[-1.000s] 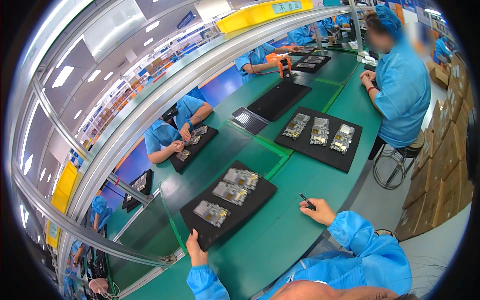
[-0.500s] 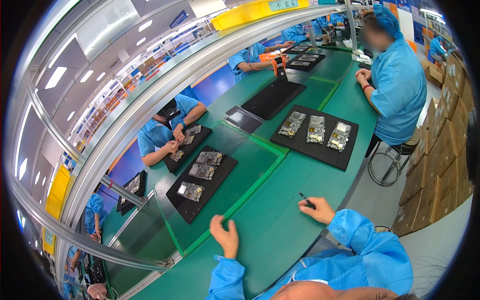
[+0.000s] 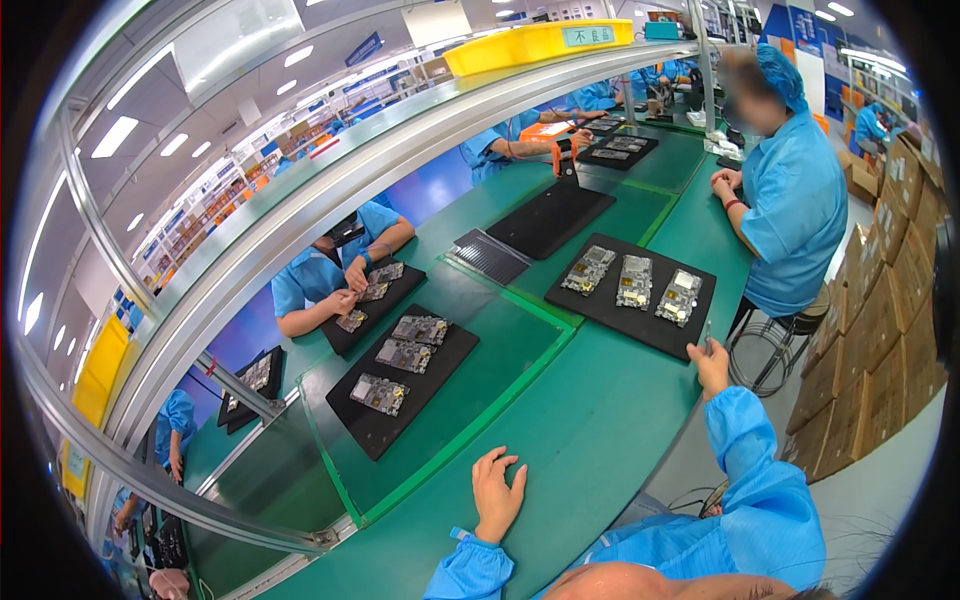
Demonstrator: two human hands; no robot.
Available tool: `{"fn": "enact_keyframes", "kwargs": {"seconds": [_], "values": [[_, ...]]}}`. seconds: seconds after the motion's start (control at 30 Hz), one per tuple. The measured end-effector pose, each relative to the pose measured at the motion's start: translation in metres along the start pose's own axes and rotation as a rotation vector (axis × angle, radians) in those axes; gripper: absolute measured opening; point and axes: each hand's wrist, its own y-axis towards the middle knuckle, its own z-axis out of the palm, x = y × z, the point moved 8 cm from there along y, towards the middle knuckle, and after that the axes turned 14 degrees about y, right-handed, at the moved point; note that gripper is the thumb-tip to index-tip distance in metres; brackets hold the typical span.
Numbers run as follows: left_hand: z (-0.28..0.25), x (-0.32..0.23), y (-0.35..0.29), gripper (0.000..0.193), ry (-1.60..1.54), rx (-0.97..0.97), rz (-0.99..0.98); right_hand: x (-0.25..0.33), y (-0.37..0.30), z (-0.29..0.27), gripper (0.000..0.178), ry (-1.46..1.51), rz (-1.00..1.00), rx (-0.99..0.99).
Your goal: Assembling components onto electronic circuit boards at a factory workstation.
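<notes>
My right hand [image 3: 712, 370] is at the near right corner of a black mat [image 3: 620, 318], fingers closed around a thin pen-like tool [image 3: 708, 334] that points upward. Its fingertips meet the mat's corner; whether they grip the edge I cannot tell. Three circuit boards lie on this mat: a left one [image 3: 589, 270], a middle one [image 3: 635, 281] and a right one [image 3: 679, 297] with a pale square. My left hand [image 3: 496, 497] rests on the green tabletop [image 3: 585, 440], holding nothing, fingers loosely apart.
Another black mat [image 3: 374, 440] bearing three boards lies to the left. Across the bench, a co-worker's hands [image 3: 348, 290] work at boards. Beyond are a ridged dark tray [image 3: 487, 256] and a black mat [image 3: 545, 222]. A co-worker [image 3: 797, 190] sits at right, near stacked cartons [image 3: 860, 350].
My right hand has moved right and away from me to the mat's corner, still holding the tool. My left hand has shifted right and lies lower on the tabletop. The view has shifted slightly.
</notes>
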Motion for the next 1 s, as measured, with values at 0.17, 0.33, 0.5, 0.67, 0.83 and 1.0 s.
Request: {"fn": "enact_keyframes", "kwargs": {"seconds": [0.17,0.33,0.5,0.67,0.83,1.0], "values": [[-0.002,0.003,-0.003,0.023,-0.017,-0.007,-0.027,0.007,-0.021,0.058,0.021,0.610,0.828,0.142],[-0.001,0.002,-0.002,0.024,-0.010,-0.007,-0.014,0.012,-0.021,0.085,0.045,0.312,0.637,0.162],[-0.002,0.000,-0.001,0.024,-0.036,-0.002,-0.020,-0.034,-0.001,0.103,0.086,0.250,0.635,-0.008],[0.001,-0.001,0.000,0.026,-0.045,0.007,-0.002,-0.041,0.010,0.091,0.092,0.219,0.540,-0.123],[0.000,0.007,-0.001,0.029,-0.037,-0.023,-0.025,0.017,-0.018,0.080,0.092,0.401,0.820,0.202],[-0.017,0.025,-0.002,0.028,-0.226,-0.243,-0.217,0.039,-0.035,0.053,0.090,0.343,0.937,0.479]]}}
